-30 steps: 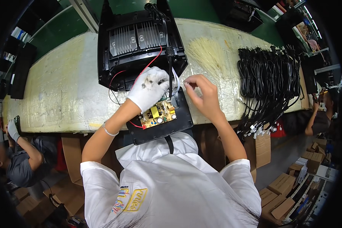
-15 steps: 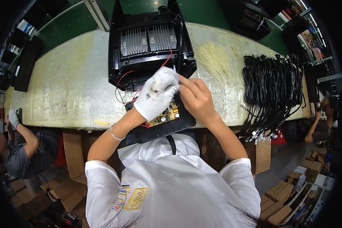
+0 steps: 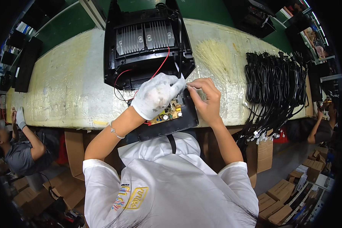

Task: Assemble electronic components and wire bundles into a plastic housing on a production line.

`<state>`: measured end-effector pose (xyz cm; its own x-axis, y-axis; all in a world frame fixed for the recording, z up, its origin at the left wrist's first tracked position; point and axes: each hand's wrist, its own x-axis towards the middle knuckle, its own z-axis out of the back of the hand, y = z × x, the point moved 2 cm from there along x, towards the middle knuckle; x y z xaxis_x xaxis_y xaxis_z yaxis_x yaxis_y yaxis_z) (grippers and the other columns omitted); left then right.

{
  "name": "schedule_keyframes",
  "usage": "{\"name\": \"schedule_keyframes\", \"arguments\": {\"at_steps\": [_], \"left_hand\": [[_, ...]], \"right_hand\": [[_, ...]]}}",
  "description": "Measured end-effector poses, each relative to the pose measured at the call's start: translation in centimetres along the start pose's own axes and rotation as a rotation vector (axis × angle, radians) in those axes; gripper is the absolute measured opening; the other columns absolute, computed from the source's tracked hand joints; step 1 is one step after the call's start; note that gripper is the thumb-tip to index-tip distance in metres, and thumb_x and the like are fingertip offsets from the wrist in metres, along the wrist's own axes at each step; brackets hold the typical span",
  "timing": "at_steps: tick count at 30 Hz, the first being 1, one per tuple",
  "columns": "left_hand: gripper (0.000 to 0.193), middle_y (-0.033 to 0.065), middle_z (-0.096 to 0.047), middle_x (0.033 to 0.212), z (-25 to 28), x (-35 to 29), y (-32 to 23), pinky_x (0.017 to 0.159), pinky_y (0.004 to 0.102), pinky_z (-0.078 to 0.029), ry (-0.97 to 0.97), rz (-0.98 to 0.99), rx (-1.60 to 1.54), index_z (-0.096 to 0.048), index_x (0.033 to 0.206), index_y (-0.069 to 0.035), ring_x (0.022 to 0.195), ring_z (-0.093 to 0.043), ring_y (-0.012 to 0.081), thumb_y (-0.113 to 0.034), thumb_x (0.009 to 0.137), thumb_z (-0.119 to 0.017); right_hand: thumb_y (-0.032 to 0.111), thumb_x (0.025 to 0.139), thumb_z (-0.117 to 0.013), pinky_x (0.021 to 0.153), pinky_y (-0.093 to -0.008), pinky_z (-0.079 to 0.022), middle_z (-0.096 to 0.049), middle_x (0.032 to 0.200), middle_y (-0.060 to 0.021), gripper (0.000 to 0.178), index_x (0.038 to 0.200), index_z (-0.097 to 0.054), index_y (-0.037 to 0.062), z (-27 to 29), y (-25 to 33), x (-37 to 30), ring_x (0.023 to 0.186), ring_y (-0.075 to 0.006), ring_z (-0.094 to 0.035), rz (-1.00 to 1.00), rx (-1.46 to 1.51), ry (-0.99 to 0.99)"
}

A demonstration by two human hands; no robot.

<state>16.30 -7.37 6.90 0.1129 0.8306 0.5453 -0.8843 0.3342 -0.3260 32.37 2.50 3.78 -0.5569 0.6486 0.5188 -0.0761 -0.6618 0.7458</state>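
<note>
A black plastic housing (image 3: pixel 109 60) with two finned metal heat sinks (image 3: pixel 159 34) lies open before me. My left hand (image 3: pixel 155 95), in a smudged white glove, is closed at the housing's near right corner. From its fingertips sticks a thin white cable tie (image 3: pixel 177 69), beside a black power cord (image 3: pixel 181 57) coming down from the housing. Bare, my right hand (image 3: pixel 208 99) pinches thumb and forefinger right by the gloved fingertips; what is between them is too small to make out. Below the glove, a circuit board (image 3: pixel 165 117) rests on a black panel (image 3: pixel 167 129). Red wires (image 3: pixel 162 65) link housing and board.
Loose pale cable ties (image 3: pixel 214 59) lie on the film-covered table (image 3: pixel 72 76) right of the housing. Farther right is a pile of bundled black power cords (image 3: pixel 273 81). Cardboard boxes (image 3: pixel 279 190) stand on the floor. Another person (image 3: pixel 30 148) sits at far left.
My right hand has drawn slightly right, its fingers now bent into a pinch apart from the glove. The gloved hand has turned and lowered a little. The housing appears slightly higher and farther left.
</note>
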Motion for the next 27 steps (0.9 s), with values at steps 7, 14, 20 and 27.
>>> {"name": "schedule_keyframes", "arguments": {"at_steps": [7, 14, 20, 27], "left_hand": [[0.049, 0.006, -0.063, 0.102, 0.3, 0.3, -0.4, 0.071, 0.0364, -0.054, 0.142, 0.041, 0.162, -0.058, 0.122, -0.009, 0.087, -0.062, 0.0257, -0.004, 0.074, -0.065], [0.045, 0.0063, -0.061, 0.099, -0.1, 0.4, -0.1, 0.067, 0.0364, -0.052, 0.187, -0.051, 0.182, -0.058, 0.122, -0.005, 0.081, -0.059, 0.025, -0.009, 0.077, -0.06], [0.042, 0.008, -0.061, 0.099, -0.7, 0.4, -0.7, 0.066, 0.0373, -0.051, 0.231, -0.126, 0.211, -0.057, 0.123, -0.003, 0.08, -0.059, 0.0262, -0.01, 0.081, -0.057], [0.035, 0.0089, -0.062, 0.094, -1.0, 1.3, -0.3, 0.073, 0.0377, -0.051, 0.004, -0.002, -0.133, -0.065, 0.106, -0.01, 0.089, -0.06, 0.0293, 0.0, 0.073, -0.068]], "right_hand": [[-0.003, 0.079, -0.07, 0.077, -0.0313, -0.047, -0.066, 0.087, -0.0098, 0.011, 0.089, -0.069, 0.0007, 0.0, 0.0, -0.1, 0.083, -0.0222, -0.061, 0.002, -0.009, -0.004], [-0.004, 0.078, -0.07, 0.076, -0.032, -0.047, -0.066, 0.087, -0.01, 0.011, 0.088, -0.069, 0.0007, 0.0, 0.0, 0.0, 0.083, -0.0231, -0.061, 0.006, 0.004, -0.014], [-0.005, 0.078, -0.07, 0.076, -0.0325, -0.047, -0.064, 0.088, -0.0102, 0.013, 0.088, -0.065, 0.0005, 0.2, 0.7, 0.3, 0.083, -0.0238, -0.061, 0.109, -0.019, -0.002], [-0.006, 0.077, -0.069, 0.077, -0.0327, -0.046, -0.063, 0.086, -0.0106, 0.013, 0.087, -0.064, -0.0001, 1.1, 1.2, 0.2, 0.081, -0.0248, -0.059, 0.037, 0.012, 0.037]]}}
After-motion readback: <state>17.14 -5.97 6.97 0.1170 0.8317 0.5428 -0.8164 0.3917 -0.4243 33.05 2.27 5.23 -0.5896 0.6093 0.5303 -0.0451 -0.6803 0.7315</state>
